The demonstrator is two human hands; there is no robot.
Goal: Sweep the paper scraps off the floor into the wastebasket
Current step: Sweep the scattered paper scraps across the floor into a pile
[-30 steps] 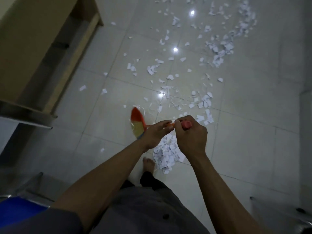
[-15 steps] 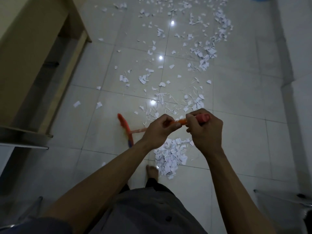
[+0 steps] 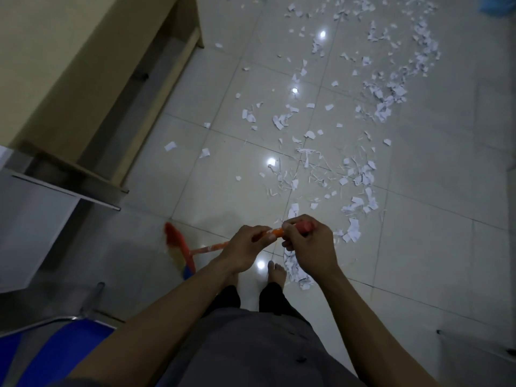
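Note:
I hold a broom by its orange handle (image 3: 275, 232) with both hands. My left hand (image 3: 245, 248) grips the handle lower down, my right hand (image 3: 310, 247) grips its red top end. The broom's orange and multicoloured head (image 3: 178, 248) is at the left, blurred, low over the tiles near the white cabinet. White paper scraps (image 3: 360, 177) lie scattered over the glossy tiled floor ahead, thick at the far right (image 3: 391, 96). A small heap of scraps (image 3: 297, 270) lies by my right foot, partly hidden behind my right hand. No wastebasket is in view.
A wooden desk (image 3: 83, 79) stands at the left, with a white cabinet (image 3: 30, 219) below it. A blue chair seat (image 3: 42, 356) with a metal frame is at bottom left. My bare feet (image 3: 276, 272) stand on the tiles. A metal furniture edge (image 3: 480, 344) shows at bottom right.
The broom head has swung left and back, away from the scraps toward the cabinet. My hands stayed together on the handle. The camera view shifted so the desk fills more of the left.

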